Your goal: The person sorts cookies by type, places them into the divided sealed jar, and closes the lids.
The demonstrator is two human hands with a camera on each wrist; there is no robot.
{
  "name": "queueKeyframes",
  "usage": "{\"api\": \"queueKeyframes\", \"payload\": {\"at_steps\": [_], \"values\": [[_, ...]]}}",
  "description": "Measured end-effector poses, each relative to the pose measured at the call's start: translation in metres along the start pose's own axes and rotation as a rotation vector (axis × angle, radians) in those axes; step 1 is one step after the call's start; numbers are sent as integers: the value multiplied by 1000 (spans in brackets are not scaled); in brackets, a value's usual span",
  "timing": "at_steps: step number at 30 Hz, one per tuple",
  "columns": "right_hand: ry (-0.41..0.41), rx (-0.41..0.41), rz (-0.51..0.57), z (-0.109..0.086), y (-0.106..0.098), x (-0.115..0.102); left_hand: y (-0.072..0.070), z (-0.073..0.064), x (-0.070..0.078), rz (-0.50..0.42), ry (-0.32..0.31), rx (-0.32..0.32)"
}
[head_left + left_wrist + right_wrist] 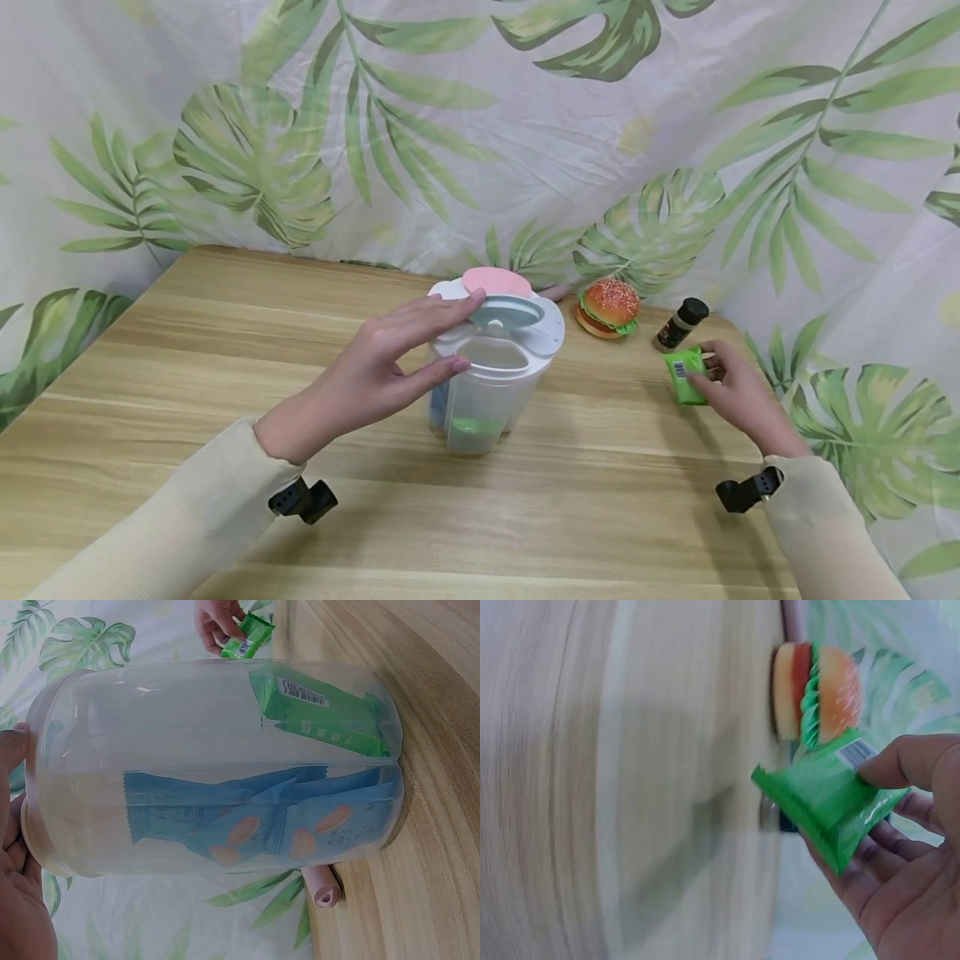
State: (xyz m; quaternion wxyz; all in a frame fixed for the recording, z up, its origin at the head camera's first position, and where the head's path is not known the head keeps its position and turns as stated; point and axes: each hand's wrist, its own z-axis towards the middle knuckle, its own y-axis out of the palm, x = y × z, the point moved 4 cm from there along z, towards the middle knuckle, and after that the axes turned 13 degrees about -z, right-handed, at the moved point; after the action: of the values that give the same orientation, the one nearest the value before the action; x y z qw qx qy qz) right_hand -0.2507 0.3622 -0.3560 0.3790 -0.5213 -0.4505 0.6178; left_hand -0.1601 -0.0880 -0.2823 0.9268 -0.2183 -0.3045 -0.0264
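A clear storage container (506, 404) with a white lid stands upright on the table. Its grey-blue flap (517, 312) is tilted up above an opening; a pink flap (497, 284) lies behind it. My left hand (360, 371) reaches over the lid, a fingertip touching the grey-blue flap's edge and the thumb by the opening's rim. Inside the container, a green packet (330, 716) and several blue packets (255, 817) lie in separate compartments. Off to the right, my right hand (735, 396) pinches another green packet (832, 791) above the table, barcode showing.
Behind the right hand stand a toy hamburger (609, 307) and a small black-capped bottle (681, 323). A pink rolled object (322, 886) lies behind the container. A leaf-patterned cloth (420, 108) hangs along the back of the wooden table (225, 333).
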Motion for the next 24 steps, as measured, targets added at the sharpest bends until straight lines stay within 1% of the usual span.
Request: {"api": "queueKeyframes", "payload": {"at_steps": [2, 6, 9, 12, 19, 21, 24], "values": [[-22, 21, 23, -2, -3, -9, 0, 0, 0, 2, -4, 0], [-42, 25, 87, -6, -9, -29, 0, -1, 0, 4, -10, -2], [-61, 31, 157, -9, -12, -45, 0, -1, -1, 7, -6, -1], [-103, 59, 246, -12, -15, -64, 0, -1, -1, 9, 2, 2], [-297, 212, 511, -18, -26, -105, 0, 0, 1, 12, -12, 0], [-329, 267, 563, -19, -30, -117, 0, 0, 1, 11, -20, -2], [-355, 337, 625, -23, -37, -135, 0, 0, 1, 6, -25, -3]]}}
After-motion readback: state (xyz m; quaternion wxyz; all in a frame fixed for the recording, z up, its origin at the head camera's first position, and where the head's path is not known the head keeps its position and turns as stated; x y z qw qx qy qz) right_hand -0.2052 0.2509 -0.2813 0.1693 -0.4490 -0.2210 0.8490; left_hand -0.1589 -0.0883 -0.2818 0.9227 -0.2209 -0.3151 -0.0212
